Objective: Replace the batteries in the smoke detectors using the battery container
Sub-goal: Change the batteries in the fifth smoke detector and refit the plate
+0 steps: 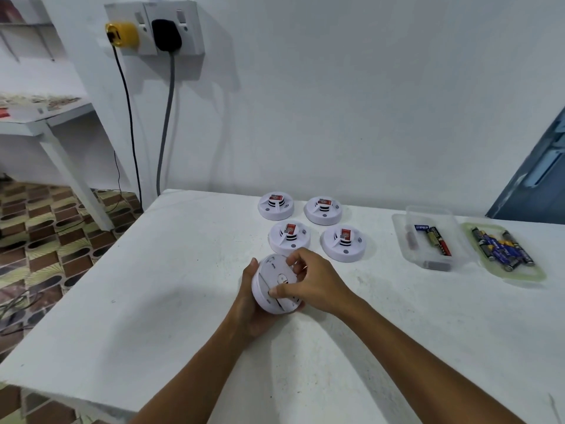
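My left hand (249,296) cups a detector (276,284) just above the bench (183,301), back side up; right hand (308,283) pinches its back plate (probably twisting it off). Next: expose cell, swap from tray (536,275).

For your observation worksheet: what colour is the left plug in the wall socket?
Yellow plug, with a black cable; clearest in the head view.
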Demonstrator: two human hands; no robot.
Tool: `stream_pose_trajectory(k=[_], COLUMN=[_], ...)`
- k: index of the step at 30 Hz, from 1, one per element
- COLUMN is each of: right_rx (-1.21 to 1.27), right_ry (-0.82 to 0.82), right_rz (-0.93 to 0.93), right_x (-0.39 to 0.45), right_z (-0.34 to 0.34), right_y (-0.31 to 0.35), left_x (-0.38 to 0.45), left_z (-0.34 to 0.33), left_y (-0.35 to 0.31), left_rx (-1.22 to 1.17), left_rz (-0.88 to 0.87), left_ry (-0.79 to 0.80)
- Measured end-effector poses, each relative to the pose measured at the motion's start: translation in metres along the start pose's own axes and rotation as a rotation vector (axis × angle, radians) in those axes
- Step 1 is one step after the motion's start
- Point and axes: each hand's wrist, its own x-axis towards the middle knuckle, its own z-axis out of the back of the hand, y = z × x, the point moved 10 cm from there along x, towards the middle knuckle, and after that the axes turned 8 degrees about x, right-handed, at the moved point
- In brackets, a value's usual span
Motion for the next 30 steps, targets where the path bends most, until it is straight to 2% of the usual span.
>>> stream_pose_trajectory(k=[4,14,25,27,30], right_rx=[0.009,-0.483,-0.473,-0.412,-0.181], right_ry=[0.04,0.297,0.296,0.288,0.294], right_rz=[0.022,-0.002,0.006,0.03,-0.01], right_x=[0.001,0.009,0.009,0.008,0.01], right_z=[0.0,-0.017,-0.017,-0.017,-0.016], right_y=[0.005,0.019,0.013,0.016,0.012], left_x=[0.001,0.001,0.002,0.003,0.007], left_z=[0.011,0.017,0.019,0.022,0.022], left_y=[0.0,0.0,0.003,0.005,0.007], left_rx=[-0.017,0.036,0.081,0.049,0.029], left_rz=[0.004,-0.009,0.031,0.028,0.064], left_ry=[-0.083,-0.107,-0.152,-0.163,-0.184])
